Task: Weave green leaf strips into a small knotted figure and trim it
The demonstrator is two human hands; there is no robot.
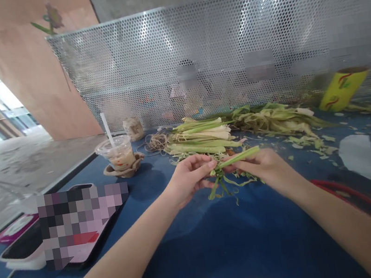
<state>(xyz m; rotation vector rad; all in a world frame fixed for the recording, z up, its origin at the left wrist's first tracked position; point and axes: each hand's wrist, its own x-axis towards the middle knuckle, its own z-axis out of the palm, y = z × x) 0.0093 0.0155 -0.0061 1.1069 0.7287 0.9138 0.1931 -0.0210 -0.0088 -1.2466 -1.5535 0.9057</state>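
Near the middle of the blue table, a light green stalk (239, 156) with thin curled shreds hanging below it lies between both hands. My left hand (193, 178) pinches its left end between thumb and fingers. My right hand (258, 163) closes on the stalk from the right, with its fingertips partly hidden. Just behind the hands rests a pile of pale green stalks (202, 136). Green shreds (226, 186) dangle under the fingers, above the table.
A plastic cup (117, 152) with a straw, a jar (133, 128) and twine (157, 142) stand at the back left. Devices (22, 244) lie left. Leaves (270, 118), a yellow roll (343, 89), white paper (362, 158) and a red ring (355, 199) are right. A perforated metal screen (207, 32) rises behind.
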